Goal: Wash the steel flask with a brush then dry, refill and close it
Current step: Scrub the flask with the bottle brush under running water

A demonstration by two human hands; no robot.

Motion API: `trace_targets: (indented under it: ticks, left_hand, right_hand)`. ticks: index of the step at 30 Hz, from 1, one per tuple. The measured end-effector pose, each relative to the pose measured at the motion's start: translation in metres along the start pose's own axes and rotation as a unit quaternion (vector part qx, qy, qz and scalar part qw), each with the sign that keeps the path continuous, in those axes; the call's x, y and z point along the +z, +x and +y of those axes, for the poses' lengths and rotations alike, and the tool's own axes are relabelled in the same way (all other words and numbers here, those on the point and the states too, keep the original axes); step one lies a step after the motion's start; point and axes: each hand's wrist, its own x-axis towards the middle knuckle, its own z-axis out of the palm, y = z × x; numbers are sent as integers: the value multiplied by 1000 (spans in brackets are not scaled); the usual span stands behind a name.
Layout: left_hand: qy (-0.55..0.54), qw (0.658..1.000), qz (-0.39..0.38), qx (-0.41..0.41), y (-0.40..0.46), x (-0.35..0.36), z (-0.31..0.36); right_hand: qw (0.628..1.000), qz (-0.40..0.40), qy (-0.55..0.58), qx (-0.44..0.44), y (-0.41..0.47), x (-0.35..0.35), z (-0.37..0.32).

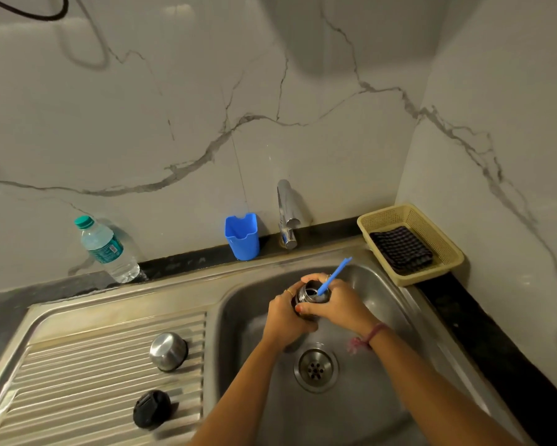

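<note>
Over the sink basin [383, 317], the left hand [285, 320] grips the steel flask [306, 296] around its body, while the right hand [338, 304] grasps the blue brush [333, 274], whose head sits inside the flask's open mouth. On the drainboard [77, 365] lie a steel cup lid [168, 350] and a black stopper [151, 408].

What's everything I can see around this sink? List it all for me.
steel flask: one, silver, held over the sink basin
brush: one, blue handle, poking into the flask mouth
sink: one, steel, with drain and ribbed drainboard on its left
steel cap: one, silver, on the drainboard
black stopper: one, on the drainboard, nearer the camera
water bottle: one, clear with green cap, on the counter at the wall
blue cup: one, behind the sink
tap: one, chrome, behind the basin
basket: one, beige, right corner
cloth: one, dark checked, in the basket
left hand: grips the flask
right hand: holds the brush
</note>
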Motion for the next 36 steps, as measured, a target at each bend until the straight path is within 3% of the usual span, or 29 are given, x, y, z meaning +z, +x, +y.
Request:
trace_targets:
  ticks: [8, 11, 13, 15, 17, 18, 20, 22, 27, 33, 36]
  left_hand:
    - [-99, 994, 16, -36, -32, 20, -3]
    - [-195, 968, 59, -148, -53, 27, -13]
    - [-302, 913, 91, -258, -65, 34, -19]
    - [-463, 808, 102, -349, -72, 39, -18]
    - [-609, 684, 92, -391, -73, 44, -15]
    - [-654, 640, 83, -394, -72, 46, -13]
    - [-701, 607, 59, -369, -70, 49, -6]
    - [-717, 605, 55, -342, -67, 49, -2]
    - [-684, 645, 34, -339, -62, 38, 21]
    - [-625, 694, 52, -353, -57, 32, 24]
    - [-634, 679, 82, -362, -57, 30, 17]
  right_hand:
    - [996, 40, -83, -18, -24, 2, -8]
    - [995, 49, -84, -23, -33, -1, -7]
    - [995, 58, -79, -27, -41, -5, -5]
    - [995, 62, -70, -31, -48, -6, -5]
    - [995, 65, -67, -41, -55, -5, -8]
    - [995, 65, -62, -47, -59, -4, -10]
    - [995, 58, -51, -62, -66, -4, -15]
    - [995, 48, -43, -75, -72, -5, -19]
    - [996, 4, -32, -88, -87, -10, -33]
    - [965, -229, -106, -74, -90, -59, -33]
    - [985, -164, -47, 39, -92, -89, -63]
